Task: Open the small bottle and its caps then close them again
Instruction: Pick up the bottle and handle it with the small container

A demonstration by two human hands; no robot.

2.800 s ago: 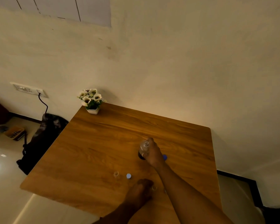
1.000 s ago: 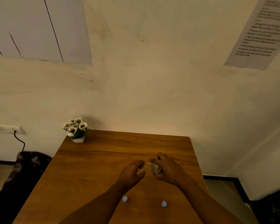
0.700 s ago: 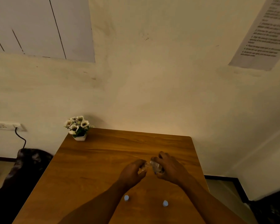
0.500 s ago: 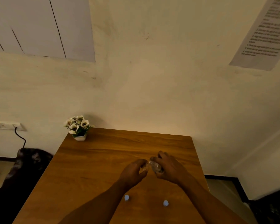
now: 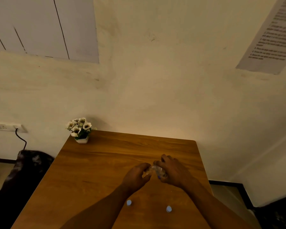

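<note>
A small clear bottle (image 5: 158, 169) lies tilted sideways between my hands, just above the wooden table (image 5: 96, 164). My right hand (image 5: 173, 172) wraps its body from the right. My left hand (image 5: 135, 176) pinches the bottle's left end with curled fingers; what sits under those fingers is hidden. Two small pale blue caps rest on the table near me: one (image 5: 129, 202) between my forearms on the left, the other (image 5: 169, 208) to the right of it.
A small white pot of white flowers (image 5: 80, 130) stands at the table's far left corner against the wall. A dark bag (image 5: 21, 177) sits on the floor to the left, below a wall socket with a cable. The table's right edge is close to my right forearm.
Earlier my right hand held the bottle upright on the table while my left rested near the front edge. Now both hands hold it tilted; over the last second they barely moved.
</note>
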